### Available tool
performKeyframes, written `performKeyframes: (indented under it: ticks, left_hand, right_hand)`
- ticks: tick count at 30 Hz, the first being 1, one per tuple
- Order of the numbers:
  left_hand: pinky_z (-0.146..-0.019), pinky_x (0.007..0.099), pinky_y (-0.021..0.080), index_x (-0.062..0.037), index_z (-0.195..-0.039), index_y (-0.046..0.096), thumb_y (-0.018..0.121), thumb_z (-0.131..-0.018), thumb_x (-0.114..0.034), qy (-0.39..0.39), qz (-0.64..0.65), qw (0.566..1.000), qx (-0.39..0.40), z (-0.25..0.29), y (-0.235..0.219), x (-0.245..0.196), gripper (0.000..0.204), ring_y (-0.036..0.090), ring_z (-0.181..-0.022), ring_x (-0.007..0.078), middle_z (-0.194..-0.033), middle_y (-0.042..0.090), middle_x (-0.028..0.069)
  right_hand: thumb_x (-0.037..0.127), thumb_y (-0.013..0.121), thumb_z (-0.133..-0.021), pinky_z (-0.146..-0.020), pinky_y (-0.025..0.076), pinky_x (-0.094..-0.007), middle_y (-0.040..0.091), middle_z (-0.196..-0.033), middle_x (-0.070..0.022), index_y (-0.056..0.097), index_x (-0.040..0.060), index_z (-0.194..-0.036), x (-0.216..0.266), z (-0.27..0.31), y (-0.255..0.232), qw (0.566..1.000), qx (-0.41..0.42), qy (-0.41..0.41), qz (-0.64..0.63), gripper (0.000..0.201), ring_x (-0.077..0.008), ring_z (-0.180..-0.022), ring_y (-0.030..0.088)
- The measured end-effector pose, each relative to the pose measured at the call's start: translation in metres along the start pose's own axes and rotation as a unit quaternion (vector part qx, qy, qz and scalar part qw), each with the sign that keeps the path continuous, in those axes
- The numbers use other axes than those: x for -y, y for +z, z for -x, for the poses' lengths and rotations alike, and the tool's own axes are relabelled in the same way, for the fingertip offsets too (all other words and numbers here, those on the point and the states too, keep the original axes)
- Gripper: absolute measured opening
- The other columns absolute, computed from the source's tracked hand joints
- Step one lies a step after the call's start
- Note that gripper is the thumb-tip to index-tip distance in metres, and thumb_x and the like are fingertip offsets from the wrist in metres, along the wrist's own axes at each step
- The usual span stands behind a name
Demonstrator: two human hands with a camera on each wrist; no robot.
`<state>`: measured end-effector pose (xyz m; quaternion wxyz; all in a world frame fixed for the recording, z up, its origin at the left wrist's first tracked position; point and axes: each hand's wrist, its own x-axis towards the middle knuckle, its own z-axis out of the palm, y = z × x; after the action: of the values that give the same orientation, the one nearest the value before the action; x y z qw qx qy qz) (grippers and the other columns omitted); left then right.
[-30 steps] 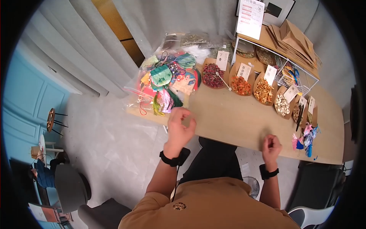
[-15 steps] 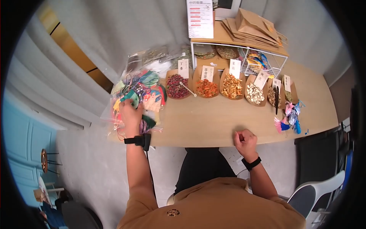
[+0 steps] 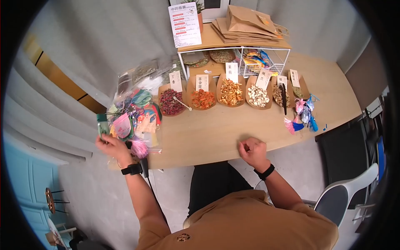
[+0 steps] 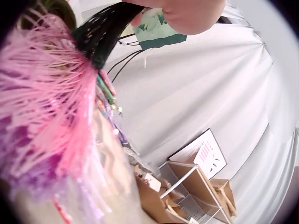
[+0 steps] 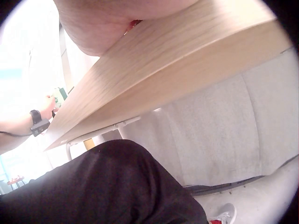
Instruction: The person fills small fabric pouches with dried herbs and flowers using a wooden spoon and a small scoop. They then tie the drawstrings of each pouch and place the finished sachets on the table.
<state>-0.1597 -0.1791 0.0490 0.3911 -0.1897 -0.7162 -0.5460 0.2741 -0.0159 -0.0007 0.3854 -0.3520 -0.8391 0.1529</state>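
My left hand pinches a green sachet in raised fingers, just left of the sachet pile. In the left wrist view, the pale green patterned sachet shows beside the hand, and a dark green tassel trails from under it. A pink sachet lies on the pile right by that hand, with a pink tassel near the wrist. My right hand rests at the table's front edge, fingers loosely curled, nothing seen in it.
Paper trays of dried flowers and herbs with name cards line the table, among them rose buds with a small spoon. Blue and pink tasselled sachets lie at the right. Behind stands a shelf with paper bags.
My left hand has reached down into the pile, picked up the green sachet and drawn it to the left. My right hand has come to the table edge. The view has turned.
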Motion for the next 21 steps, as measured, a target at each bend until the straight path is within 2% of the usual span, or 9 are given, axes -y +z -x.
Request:
performKeyframes:
  ticks: [2,4,5,9,12,14,16,18,21]
  left_hand:
    - [-0.073,0.0321,0.051,0.0043,-0.111,0.047,0.051,-0.099,-0.017,-0.103,0.168,0.980,-0.028,-0.002,-0.008,-0.003,0.025,0.062,-0.082,0.0223,-0.097,0.059,0.0176]
    - [-0.072,0.0330,0.056,0.0032,-0.112,0.042,0.051,-0.099,-0.014,-0.120,0.197,0.970,-0.073,-0.004,-0.015,-0.018,0.023,0.064,-0.084,0.0229,-0.100,0.057,0.0183]
    - [-0.070,0.0342,0.057,0.0032,-0.113,0.041,0.053,-0.098,-0.013,-0.072,0.182,0.976,-0.091,-0.005,-0.019,-0.010,0.025,0.065,-0.082,0.0250,-0.100,0.059,0.0204]
    - [-0.069,0.0348,0.057,0.0061,-0.111,0.039,0.060,-0.093,-0.007,-0.097,0.285,0.951,-0.075,0.008,-0.050,-0.062,0.030,0.069,-0.084,0.0292,-0.100,0.064,0.0223]
    - [-0.066,0.0301,0.056,0.0036,-0.102,0.048,0.060,-0.090,0.000,-0.159,0.341,0.926,0.026,0.039,-0.066,-0.101,0.018,0.063,-0.072,0.0159,-0.091,0.063,0.0111]
    - [-0.063,0.0275,0.056,0.0025,-0.112,0.051,0.061,-0.086,0.005,-0.221,0.297,0.920,0.133,0.067,-0.070,-0.099,0.027,0.060,-0.070,0.0128,-0.088,0.061,0.0071]
    - [-0.058,0.0258,0.054,0.0020,-0.133,0.045,0.063,-0.082,0.009,-0.354,0.410,0.807,0.236,0.091,-0.068,-0.134,0.054,0.061,-0.072,0.0129,-0.093,0.063,0.0068]
    - [-0.052,0.0222,0.049,-0.0055,-0.107,0.056,0.061,-0.085,0.004,-0.427,0.433,0.719,0.337,0.114,-0.059,-0.143,0.024,0.058,-0.066,0.0095,-0.092,0.063,0.0032]
    - [-0.049,0.0219,0.047,-0.0075,-0.101,0.056,0.061,-0.087,0.001,-0.462,0.464,0.630,0.418,0.155,-0.042,-0.123,0.017,0.059,-0.066,0.0096,-0.087,0.064,0.0027]
  right_hand:
    - [0.013,0.071,-0.076,-0.049,0.048,-0.0359,0.060,-0.062,-0.0063,0.061,0.0091,-0.066,0.000,-0.001,0.001,1.000,0.004,-0.002,-0.001,0.014,-0.0254,-0.052,0.059]
    - [0.013,0.071,-0.076,-0.049,0.049,-0.0363,0.060,-0.062,-0.0059,0.061,0.0093,-0.067,0.000,0.000,0.000,1.000,0.005,0.001,0.000,0.014,-0.0255,-0.053,0.059]
    - [0.013,0.071,-0.076,-0.049,0.049,-0.0364,0.060,-0.062,-0.0059,0.061,0.0095,-0.067,0.000,0.000,0.000,1.000,0.001,-0.008,0.002,0.014,-0.0257,-0.053,0.060]
    - [0.016,0.069,-0.077,-0.049,0.048,-0.0369,0.059,-0.062,-0.0059,0.060,0.0098,-0.067,-0.001,-0.001,-0.003,0.999,-0.002,-0.024,0.023,0.015,-0.0262,-0.053,0.059]
    - [0.017,0.068,-0.078,-0.049,0.048,-0.0373,0.059,-0.063,-0.0063,0.059,0.0097,-0.066,-0.001,-0.001,-0.004,0.999,0.002,-0.026,0.033,0.016,-0.0262,-0.053,0.059]
    - [0.017,0.068,-0.078,-0.048,0.047,-0.0370,0.059,-0.063,-0.0066,0.060,0.0096,-0.067,0.000,-0.001,-0.006,0.999,0.008,-0.024,0.030,0.016,-0.0255,-0.052,0.058]
    - [0.015,0.068,-0.078,-0.047,0.046,-0.0357,0.058,-0.063,-0.0062,0.062,0.0094,-0.071,0.000,-0.001,-0.008,0.997,0.038,0.045,-0.046,0.011,-0.0250,-0.050,0.057]
    - [0.013,0.069,-0.076,-0.046,0.045,-0.0344,0.056,-0.061,-0.0057,0.064,0.0088,-0.075,0.012,-0.013,-0.014,0.989,0.046,0.062,-0.123,0.006,-0.0238,-0.048,0.055]
    - [0.008,0.069,-0.074,-0.044,0.042,-0.0328,0.052,-0.060,-0.0047,0.066,0.0064,-0.083,0.071,-0.045,-0.057,0.975,0.021,-0.036,-0.216,0.009,-0.0204,-0.046,0.051]
